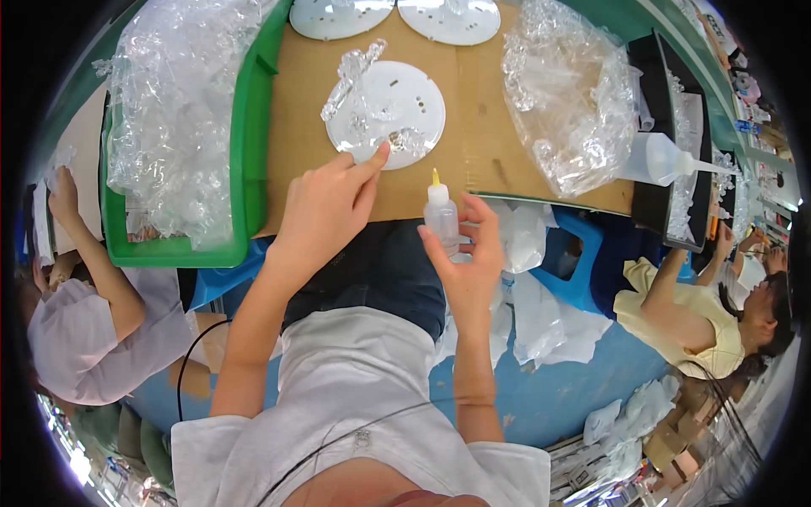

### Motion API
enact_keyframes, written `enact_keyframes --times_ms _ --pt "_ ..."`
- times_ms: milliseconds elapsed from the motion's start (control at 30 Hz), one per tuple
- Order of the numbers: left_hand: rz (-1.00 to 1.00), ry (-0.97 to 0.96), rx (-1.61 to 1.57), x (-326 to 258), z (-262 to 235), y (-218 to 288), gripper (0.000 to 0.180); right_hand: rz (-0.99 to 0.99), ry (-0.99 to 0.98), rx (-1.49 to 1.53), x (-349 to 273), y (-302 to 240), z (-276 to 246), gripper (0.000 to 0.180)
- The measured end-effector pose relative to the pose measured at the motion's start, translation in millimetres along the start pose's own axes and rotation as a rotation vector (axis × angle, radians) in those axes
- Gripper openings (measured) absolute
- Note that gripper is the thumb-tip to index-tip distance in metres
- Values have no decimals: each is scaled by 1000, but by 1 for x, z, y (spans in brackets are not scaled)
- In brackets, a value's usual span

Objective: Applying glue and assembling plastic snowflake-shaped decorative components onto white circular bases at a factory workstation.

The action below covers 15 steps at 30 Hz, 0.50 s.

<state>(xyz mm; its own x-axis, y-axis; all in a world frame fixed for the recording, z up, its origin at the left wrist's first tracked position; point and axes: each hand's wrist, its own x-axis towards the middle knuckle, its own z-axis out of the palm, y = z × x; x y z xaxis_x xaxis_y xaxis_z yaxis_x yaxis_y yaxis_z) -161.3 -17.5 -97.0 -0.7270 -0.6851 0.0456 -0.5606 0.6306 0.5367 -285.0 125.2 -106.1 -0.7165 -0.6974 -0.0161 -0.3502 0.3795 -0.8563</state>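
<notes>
A white round plate [418, 97] with small holes lies on the brown work surface. Clear plastic pieces rest on it: a long one [351, 80] crosses its left rim, and a smaller clear piece [409, 140] sits near its front edge. My left hand [329, 198] reaches to the plate's front edge, index finger stretched out with its tip at the small clear piece; the other fingers are bent and hold nothing I can see. My right hand [470, 245] is closed around a small translucent squeeze bottle [441, 220], held upright with its yellow needle tip pointing up, just off the table's front edge.
A green bin [245, 169] full of bagged clear parts stands at left. Two more white plates [449, 19] lie at the back. To the right are a clear plastic bag [566, 101], a larger spouted bottle [663, 159] lying tilted and a black bin [655, 198]. Co-workers sit either side.
</notes>
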Motion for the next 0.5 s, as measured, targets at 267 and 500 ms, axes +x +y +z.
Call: enact_keyframes --times_ms 267,500 --pt "11 11 -8 7 1 -3 28 -58 -25 -107 6 8 15 37" --pt "1 -15 35 8 -2 -1 26 -89 -23 -102 12 2 23 35"
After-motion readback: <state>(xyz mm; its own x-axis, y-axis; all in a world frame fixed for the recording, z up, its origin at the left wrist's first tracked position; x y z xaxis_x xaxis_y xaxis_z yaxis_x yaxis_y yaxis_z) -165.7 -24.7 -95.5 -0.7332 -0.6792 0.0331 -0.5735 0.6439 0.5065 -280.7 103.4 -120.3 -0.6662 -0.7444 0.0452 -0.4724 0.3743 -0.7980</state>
